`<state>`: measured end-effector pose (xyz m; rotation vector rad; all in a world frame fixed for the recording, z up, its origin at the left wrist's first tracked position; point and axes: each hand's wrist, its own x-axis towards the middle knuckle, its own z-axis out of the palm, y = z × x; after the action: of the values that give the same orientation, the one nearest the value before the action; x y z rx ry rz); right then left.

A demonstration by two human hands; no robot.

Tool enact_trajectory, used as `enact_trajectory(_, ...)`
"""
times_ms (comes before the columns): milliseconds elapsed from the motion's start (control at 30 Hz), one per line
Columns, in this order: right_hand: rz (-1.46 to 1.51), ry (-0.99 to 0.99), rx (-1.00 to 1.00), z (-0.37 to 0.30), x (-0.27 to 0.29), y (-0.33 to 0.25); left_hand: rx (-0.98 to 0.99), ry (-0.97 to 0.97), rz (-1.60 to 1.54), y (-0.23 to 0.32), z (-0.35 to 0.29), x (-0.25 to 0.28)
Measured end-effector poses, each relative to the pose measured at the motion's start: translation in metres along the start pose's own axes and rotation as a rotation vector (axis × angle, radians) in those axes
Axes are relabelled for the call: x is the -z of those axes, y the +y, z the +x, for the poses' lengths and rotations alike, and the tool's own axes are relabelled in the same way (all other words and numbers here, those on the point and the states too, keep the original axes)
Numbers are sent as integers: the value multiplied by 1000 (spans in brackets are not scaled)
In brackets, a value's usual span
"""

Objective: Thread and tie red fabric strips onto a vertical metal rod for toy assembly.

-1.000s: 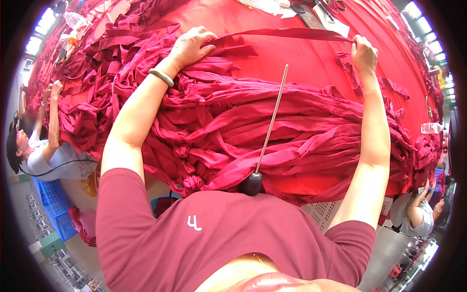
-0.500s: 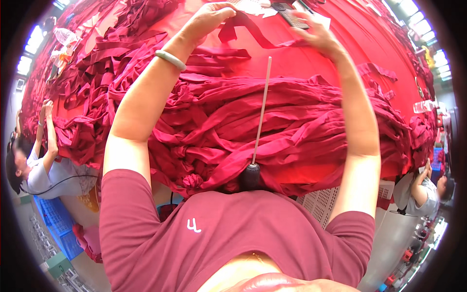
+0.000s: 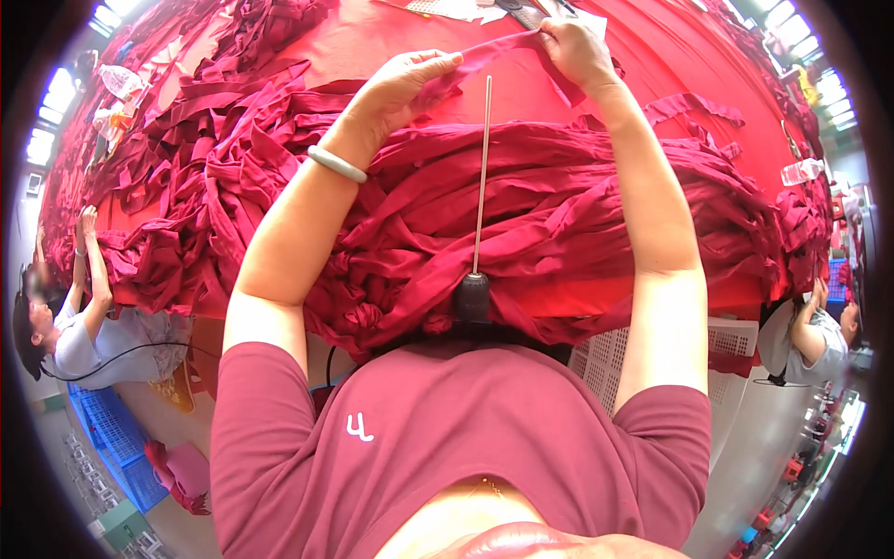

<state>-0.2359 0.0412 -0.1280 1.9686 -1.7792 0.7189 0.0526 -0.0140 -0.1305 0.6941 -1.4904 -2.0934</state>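
A dark red fabric strip (image 3: pixel 494 54) stretches between my two hands above the red cloth-covered table. My left hand (image 3: pixel 402 86), with a pale bangle on its wrist, is closed on the strip's left part. Up and to the right, my right hand (image 3: pixel 579 54) pinches the strip, and a short end hangs below its fingers. In front of my chest a thin metal rod (image 3: pixel 482 177) stands up from a black handle-like base (image 3: pixel 472 298). Behind the rod lies a wide heap of dark red fabric strips (image 3: pixel 549 205).
Dark papers and a white sheet (image 3: pixel 592 22) lie beyond my right hand. Clear plastic bottles stand at left (image 3: pixel 121 82) and right (image 3: pixel 801 172). One person (image 3: pixel 88 326) works at far left, another (image 3: pixel 812 335) at far right. Blue crates (image 3: pixel 116 438) sit at lower left.
My right hand, open and blurred before, has closed on the strip. My left hand has come nearer to me, and the strip that sagged between them is now drawn straighter.
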Motion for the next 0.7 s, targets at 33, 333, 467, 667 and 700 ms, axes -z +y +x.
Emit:
enact_trajectory(33, -239, -47, -7, -4, 0, -5, 35, 29, -122, -4, -4, -2)
enact_trajectory(333, 947, 73, -307, -63, 10, -153, -68, -34, -608, -41, -13, -20)
enact_trajectory(467, 961, 71, -372, -73, -3, -143, -193, 286, 6, -51, -13, -31)
enact_trajectory(667, 1030, 90, -349, -81, -24, -135, -525, 426, 716, -51, -24, -34)
enact_trajectory(700, 1062, 107, -347, -81, -24, -135, -610, 528, 841, -47, -28, -37)
